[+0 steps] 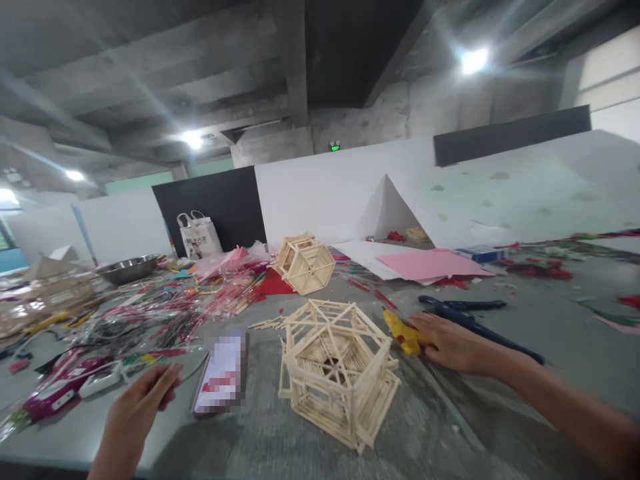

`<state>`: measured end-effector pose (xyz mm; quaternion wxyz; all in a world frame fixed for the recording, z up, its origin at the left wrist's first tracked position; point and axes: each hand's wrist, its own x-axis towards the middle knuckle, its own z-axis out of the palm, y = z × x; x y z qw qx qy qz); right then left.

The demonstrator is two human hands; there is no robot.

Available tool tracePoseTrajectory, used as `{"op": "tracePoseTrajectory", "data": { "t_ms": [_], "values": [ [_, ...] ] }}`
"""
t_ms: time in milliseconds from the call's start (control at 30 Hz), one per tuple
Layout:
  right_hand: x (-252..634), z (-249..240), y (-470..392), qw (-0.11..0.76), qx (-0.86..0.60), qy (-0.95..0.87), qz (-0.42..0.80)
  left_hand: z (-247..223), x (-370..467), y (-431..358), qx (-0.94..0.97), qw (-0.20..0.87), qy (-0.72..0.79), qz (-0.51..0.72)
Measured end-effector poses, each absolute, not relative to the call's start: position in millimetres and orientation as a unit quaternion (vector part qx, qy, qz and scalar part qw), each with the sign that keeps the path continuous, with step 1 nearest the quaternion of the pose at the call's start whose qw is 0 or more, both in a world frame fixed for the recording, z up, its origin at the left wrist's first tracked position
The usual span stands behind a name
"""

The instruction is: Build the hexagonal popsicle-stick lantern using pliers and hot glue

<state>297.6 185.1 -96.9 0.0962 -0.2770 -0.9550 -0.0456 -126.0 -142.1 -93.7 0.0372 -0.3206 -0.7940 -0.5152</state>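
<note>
My right hand (pixel 444 341) is closed around a yellow glue gun (pixel 411 335), whose dark tip points toward the far left. Just left of it, a hexagonal frame built of wooden sticks (pixel 353 393) stands on the grey table (pixel 265 440). My left hand (pixel 141 408) hovers at the lower left, fingers pinched together; whatever is between them is hidden or too small to name. Beside that hand lies a phone (pixel 221 377) with a lit screen. Farther back, a second stick frame (pixel 307 265) rests tilted on its side. Loose wooden sticks (pixel 267 325) lie behind the nearer frame.
A dark blue long-handled tool (pixel 467 317) lies beyond my right forearm. Pink and white sheets (pixel 430 262) are at the back. Plastic-wrapped materials (pixel 165 310), a purple tool (pixel 65 390) and a metal bowl (pixel 131 268) crowd the left. Upright boards (pixel 340 187) border the table.
</note>
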Motion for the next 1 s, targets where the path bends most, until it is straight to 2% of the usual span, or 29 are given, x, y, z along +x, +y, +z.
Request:
{"op": "tracePoseTrajectory", "data": {
  "t_ms": [67,200,333,567,867,1000],
  "values": [
    [297.6,-100.6,187.5,0.103,-0.282,-0.953,-0.042,-67.3,-120.5,-125.1,-0.376,0.033,-0.799,-0.468],
    [297.4,-101.3,187.3,0.094,-0.296,-0.95,-0.046,-32.8,-112.5,-64.8,-0.547,0.105,-0.778,-0.291],
    [300.3,-104.4,191.4,0.083,-0.287,-0.952,-0.063,-40.7,-126.7,3.8,-0.627,0.013,-0.764,-0.152],
    [308.7,-131.4,216.0,0.155,-0.288,-0.944,-0.044,-58.5,-124.7,62.6,-0.654,-0.017,-0.752,-0.085],
    [307.6,-119.9,213.8,0.111,-0.333,-0.933,-0.076,-38.5,-115.6,85.3,-0.66,0.002,-0.749,-0.053],
    [306.7,-115.4,211.4,0.102,-0.337,-0.933,-0.07,-43.1,-122.2,95.8,-0.647,0.0,-0.762,-0.019]
  ]
}}
